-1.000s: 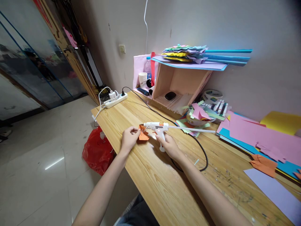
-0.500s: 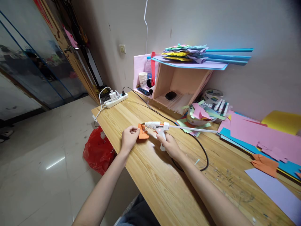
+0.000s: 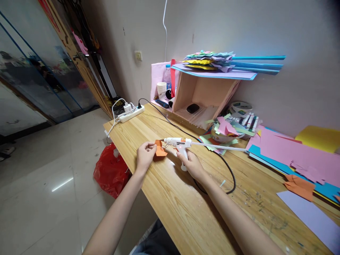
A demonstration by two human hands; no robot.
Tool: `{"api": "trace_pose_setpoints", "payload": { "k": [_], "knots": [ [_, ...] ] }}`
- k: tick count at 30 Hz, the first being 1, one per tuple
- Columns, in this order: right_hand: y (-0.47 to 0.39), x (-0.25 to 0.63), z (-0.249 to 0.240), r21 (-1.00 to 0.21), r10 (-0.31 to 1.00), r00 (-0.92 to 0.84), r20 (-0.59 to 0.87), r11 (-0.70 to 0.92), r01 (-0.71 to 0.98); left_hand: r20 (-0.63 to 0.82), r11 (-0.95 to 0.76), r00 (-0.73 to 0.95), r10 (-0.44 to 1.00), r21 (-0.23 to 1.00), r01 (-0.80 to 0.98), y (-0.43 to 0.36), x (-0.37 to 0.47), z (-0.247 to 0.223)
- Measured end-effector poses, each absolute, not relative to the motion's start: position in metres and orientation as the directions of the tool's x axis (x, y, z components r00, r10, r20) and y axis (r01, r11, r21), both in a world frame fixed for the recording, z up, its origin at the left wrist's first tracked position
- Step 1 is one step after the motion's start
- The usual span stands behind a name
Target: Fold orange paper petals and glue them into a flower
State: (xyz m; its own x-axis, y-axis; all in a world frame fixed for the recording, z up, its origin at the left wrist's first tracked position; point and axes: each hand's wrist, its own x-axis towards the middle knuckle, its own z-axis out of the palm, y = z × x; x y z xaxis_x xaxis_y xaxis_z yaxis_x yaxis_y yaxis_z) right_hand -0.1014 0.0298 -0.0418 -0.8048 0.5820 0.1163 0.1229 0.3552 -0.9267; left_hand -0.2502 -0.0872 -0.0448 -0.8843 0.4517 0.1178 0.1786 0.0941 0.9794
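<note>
My left hand (image 3: 145,156) pinches the orange paper (image 3: 160,151), low at the surface (image 3: 164,184) | my right hand (image 3: 193,163) wraps the glue gun (image 3: 182,152), nozzle (image 3: 162,140) at the paper's upper edge | folding looks done, gluing underway; how much is left, I can't tell

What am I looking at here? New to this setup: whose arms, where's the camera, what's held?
No machine here: these are a person's own bare hands, seen from one camera worn on their head, looking forward and down.

The left hand pinches a folded piece of orange paper. The right hand grips a white glue gun, its nozzle at the paper; whether they touch is too small to tell. A long white glue stick sticks out of its back.

On the wooden table also lie a power strip, a black cable, paper scraps and coloured sheets.
</note>
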Motion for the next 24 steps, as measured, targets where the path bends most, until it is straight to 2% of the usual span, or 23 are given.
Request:
{"api": "trace_pose_setpoints", "payload": {
  "k": [17, 20, 24],
  "knots": [
    [0.027, -0.1, -0.044, -0.914, 0.598, -0.784, 0.165, 0.392, 0.106, 0.134, 0.022, -0.9, 0.415, 0.987, 0.158, -0.088, -0.251, -0.047],
    [0.032, -0.102, -0.045, -0.865, 0.609, -0.765, 0.211, 0.481, 0.144, 0.138, -0.006, -0.917, 0.375, 0.989, 0.147, -0.089, -0.254, -0.048],
    [0.05, -0.119, -0.045, -0.708, 0.585, -0.727, 0.359, 0.678, 0.197, 0.152, -0.047, -0.932, 0.33, 0.988, 0.145, -0.093, -0.254, -0.045]
  ]
}}
